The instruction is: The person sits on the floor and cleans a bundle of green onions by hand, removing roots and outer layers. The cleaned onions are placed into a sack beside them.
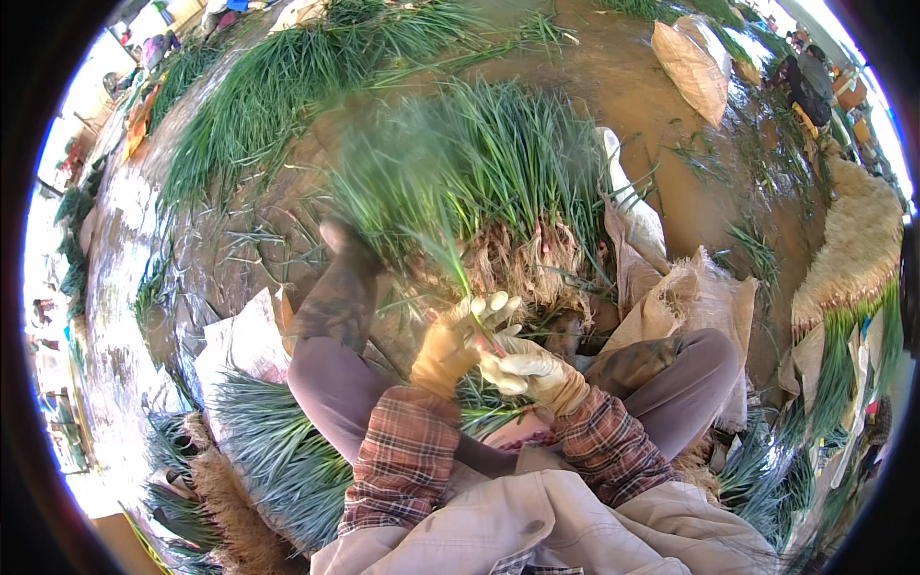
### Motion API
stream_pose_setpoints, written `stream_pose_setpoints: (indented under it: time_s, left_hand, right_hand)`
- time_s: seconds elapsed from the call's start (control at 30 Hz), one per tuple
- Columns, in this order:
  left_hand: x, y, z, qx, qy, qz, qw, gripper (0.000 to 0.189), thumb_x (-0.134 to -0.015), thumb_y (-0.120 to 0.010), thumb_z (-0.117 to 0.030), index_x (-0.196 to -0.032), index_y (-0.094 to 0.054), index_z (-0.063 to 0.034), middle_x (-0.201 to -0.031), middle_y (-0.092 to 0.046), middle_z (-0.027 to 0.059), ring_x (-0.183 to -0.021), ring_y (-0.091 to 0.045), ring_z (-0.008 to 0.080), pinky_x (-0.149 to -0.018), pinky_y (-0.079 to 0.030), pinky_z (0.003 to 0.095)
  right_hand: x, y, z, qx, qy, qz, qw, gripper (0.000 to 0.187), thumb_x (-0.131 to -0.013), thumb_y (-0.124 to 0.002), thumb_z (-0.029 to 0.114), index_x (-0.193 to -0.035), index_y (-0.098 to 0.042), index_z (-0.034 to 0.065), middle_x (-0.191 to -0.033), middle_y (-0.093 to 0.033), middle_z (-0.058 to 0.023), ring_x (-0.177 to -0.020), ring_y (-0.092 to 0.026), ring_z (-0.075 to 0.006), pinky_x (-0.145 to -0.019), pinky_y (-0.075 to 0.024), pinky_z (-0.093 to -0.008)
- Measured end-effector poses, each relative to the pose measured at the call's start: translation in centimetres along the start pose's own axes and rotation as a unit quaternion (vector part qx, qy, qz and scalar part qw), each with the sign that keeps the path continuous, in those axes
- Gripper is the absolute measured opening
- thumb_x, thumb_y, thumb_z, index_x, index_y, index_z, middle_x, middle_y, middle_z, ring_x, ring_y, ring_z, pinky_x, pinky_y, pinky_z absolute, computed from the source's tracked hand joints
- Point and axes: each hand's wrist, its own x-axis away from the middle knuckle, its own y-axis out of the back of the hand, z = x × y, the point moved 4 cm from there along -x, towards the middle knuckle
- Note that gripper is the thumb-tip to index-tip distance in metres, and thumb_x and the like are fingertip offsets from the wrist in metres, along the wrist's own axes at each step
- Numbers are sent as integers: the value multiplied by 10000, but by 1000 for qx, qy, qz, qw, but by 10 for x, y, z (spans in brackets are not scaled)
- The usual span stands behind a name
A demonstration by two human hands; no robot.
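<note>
Before my chest, my left hand, in a cream and tan glove, is closed round the stem of a green onion whose leaves point up and away. My right hand, gloved alike, touches the reddish lower end of the same plant with curled fingers. Just beyond both hands stands a large pile of green onions, leaves up, with tangled pale roots facing me. More cut or loose greens lie between my legs, partly hidden by my forearms.
Stacked green onions lie at my left knee and farther off at upper left. Woven sacks lie by my right leg. A root-topped stack stands at far right. The floor is wet and muddy. A person sits at upper right.
</note>
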Motion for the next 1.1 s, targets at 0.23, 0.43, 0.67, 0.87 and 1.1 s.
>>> stream_pose_setpoints:
  time_s: [0.23,0.43,0.67,0.87,1.1]
  left_hand:
    - [3,18,2,-129,160,-38,978,625,-968,-485,-414,-1402,-394,25,-1443,-412,211,-908,-685,315,-786,-598,377]
    - [26,8,-16,-477,-73,-349,803,667,-899,-679,-293,-1395,-380,39,-1225,-578,177,-1094,-585,214,-895,-500,326]
    - [27,17,4,-487,159,-225,829,490,-866,-673,-197,-1262,-472,10,-983,-653,99,-826,-631,236,-717,-521,339]
    - [36,21,-4,-654,220,-263,674,327,-956,-410,-245,-1085,-555,17,-720,-599,65,-581,-562,148,-494,-459,282]
    - [54,-30,-66,-380,-29,-283,880,537,-991,-496,-340,-1200,-489,154,-607,-543,-1,-468,-507,77,-378,-383,208]
  right_hand:
    - [-11,26,-13,-116,-9,-50,992,321,-1002,-507,301,-1096,-588,5,-873,-589,-42,-822,-576,-176,-767,-490,-293]
    - [-17,80,1,191,93,-355,910,219,-952,-616,249,-1029,-671,51,-810,-631,23,-684,-554,-76,-613,-444,-203]
    - [-34,99,-13,488,48,-344,801,222,-972,-561,293,-945,-627,83,-770,-623,-25,-729,-605,-164,-654,-484,-282]
    - [-32,117,2,898,104,-115,412,167,-920,-544,278,-936,-613,127,-678,-594,-109,-554,-604,-315,-460,-467,-426]
    - [-1,169,45,848,-317,-138,403,452,-914,-569,451,-1115,-623,49,-866,-661,-168,-773,-659,-267,-522,-508,-403]
